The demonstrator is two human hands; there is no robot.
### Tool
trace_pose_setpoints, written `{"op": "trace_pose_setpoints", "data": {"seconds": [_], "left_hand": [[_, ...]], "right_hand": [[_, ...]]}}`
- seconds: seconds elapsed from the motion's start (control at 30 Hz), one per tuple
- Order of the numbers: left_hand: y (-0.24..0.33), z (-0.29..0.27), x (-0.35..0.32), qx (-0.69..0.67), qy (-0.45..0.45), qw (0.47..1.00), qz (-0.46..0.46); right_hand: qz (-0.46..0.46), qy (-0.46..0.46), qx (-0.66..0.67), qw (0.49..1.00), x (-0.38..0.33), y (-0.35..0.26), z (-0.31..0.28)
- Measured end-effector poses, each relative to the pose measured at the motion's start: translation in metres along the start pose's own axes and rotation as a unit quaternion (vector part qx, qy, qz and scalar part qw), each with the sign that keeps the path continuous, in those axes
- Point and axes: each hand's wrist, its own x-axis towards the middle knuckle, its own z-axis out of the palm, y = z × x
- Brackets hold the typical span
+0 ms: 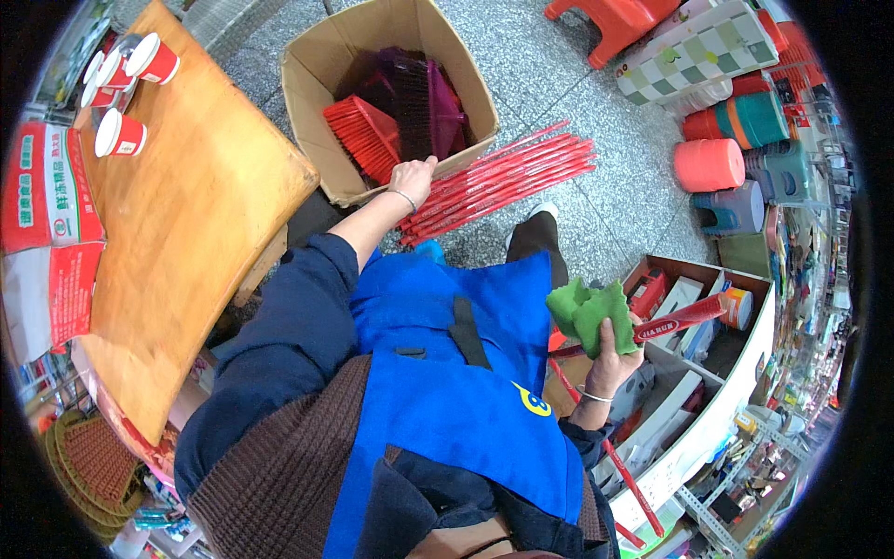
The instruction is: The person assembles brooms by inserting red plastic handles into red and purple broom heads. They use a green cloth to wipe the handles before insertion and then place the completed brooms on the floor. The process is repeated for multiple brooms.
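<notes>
Head view: right of centre, your right hand (610,361) pinches crumpled green cloth (596,315) by a slim red stick (685,318); upper centre, your left hand (412,183), grip untellable, could scatter the glossy red stick bundle (521,182) by knocking it.

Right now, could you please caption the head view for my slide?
Right hand holding green cloth and red stick, left hand beside a cardboard box of broom heads.

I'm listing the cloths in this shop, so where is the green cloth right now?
In the head view, the green cloth is right of centre, in the right hand, beside a red stick and near the compartmented box.
</notes>
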Motion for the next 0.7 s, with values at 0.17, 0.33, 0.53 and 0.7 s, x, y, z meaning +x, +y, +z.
{"op": "trace_pose_setpoints", "data": {"seconds": [0.17, 0.33, 0.53, 0.7], "left_hand": [[0.001, 0.004, 0.056, -0.181, -0.023, 0.979, -0.088], [-0.025, 0.024, 0.103, -0.447, -0.093, 0.859, -0.232], [-0.025, 0.04, 0.151, -0.242, -0.128, 0.95, -0.15], [-0.015, 0.061, 0.188, -0.16, -0.166, 0.965, -0.127]], "right_hand": [[0.026, -0.008, 0.024, 0.999, 0.011, 0.003, 0.005], [0.051, 0.029, 0.018, 0.998, 0.027, 0.014, -0.002], [0.076, 0.039, -0.026, 0.996, 0.052, 0.033, -0.006], [0.122, 0.062, -0.047, 0.99, 0.065, 0.049, -0.008]]}}
